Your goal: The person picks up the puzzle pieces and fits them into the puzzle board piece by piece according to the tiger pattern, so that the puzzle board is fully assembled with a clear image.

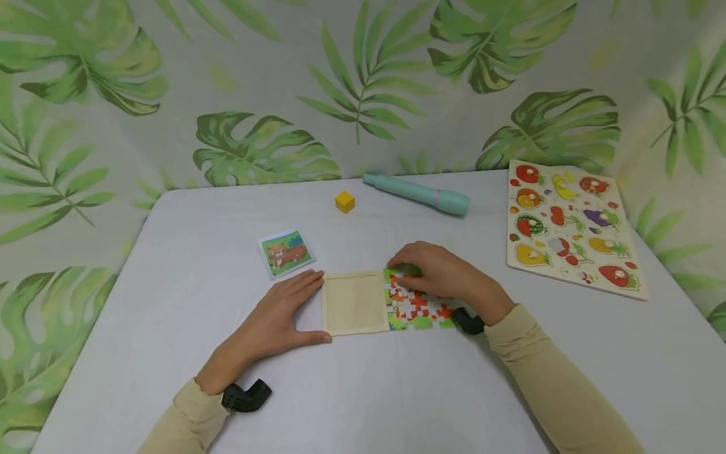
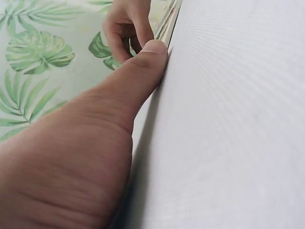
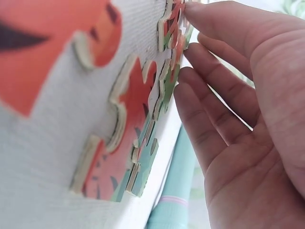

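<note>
A square wooden puzzle tray [image 1: 355, 304] lies bare on the white table. My left hand [image 1: 289, 309] touches its left side, thumb at the lower corner and straight fingers at the upper one. Jigsaw pieces in orange, white and green [image 1: 416, 307] lie loosely spread against the tray's right side. Over their upper part is my right hand [image 1: 439, 271], hiding some of them. In the right wrist view, its relaxed fingers [image 3: 195, 109] and thumb reach the farther pieces, with no piece seen gripped. The left wrist view shows the left thumb [image 2: 152, 52] low against the tray edge.
A small picture card of an animal [image 1: 287, 253] lies left of the tray. Farther back are a yellow cube [image 1: 345, 202] and a mint-green tube [image 1: 416, 193]. A fruit peg board [image 1: 573, 230] lies at the right. Leaf-printed cloth hangs behind the table.
</note>
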`<state>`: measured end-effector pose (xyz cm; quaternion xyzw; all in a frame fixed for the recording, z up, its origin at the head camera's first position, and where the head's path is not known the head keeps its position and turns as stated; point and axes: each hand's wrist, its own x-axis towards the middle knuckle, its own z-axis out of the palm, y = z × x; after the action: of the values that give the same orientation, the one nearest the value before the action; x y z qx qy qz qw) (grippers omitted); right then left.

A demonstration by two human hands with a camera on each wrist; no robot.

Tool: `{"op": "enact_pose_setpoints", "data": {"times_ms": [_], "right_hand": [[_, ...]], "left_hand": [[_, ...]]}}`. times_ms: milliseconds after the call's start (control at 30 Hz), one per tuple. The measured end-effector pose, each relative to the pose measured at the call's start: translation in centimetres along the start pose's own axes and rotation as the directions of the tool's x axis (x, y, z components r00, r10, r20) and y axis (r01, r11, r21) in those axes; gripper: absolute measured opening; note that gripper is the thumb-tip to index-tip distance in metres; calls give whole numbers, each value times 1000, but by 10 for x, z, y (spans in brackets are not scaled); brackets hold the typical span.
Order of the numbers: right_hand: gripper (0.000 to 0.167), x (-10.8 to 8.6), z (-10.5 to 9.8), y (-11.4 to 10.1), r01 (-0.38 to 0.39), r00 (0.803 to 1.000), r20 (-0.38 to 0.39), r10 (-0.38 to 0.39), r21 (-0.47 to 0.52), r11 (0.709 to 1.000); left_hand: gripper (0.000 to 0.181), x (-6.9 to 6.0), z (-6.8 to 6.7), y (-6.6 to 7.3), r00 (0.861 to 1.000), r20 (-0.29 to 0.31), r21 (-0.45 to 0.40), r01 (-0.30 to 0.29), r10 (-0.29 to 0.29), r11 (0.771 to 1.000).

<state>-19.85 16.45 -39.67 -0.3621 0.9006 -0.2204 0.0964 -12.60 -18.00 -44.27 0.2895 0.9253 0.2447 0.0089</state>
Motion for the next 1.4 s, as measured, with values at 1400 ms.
{"op": "enact_pose_setpoints", "data": {"times_ms": [1400], "right_hand": [[27,9,-3,-9,15,1000,-4,-15,-30,999]], "left_hand": [[104,-3,0,-2,999,-7,29,-31,31,999]]}}
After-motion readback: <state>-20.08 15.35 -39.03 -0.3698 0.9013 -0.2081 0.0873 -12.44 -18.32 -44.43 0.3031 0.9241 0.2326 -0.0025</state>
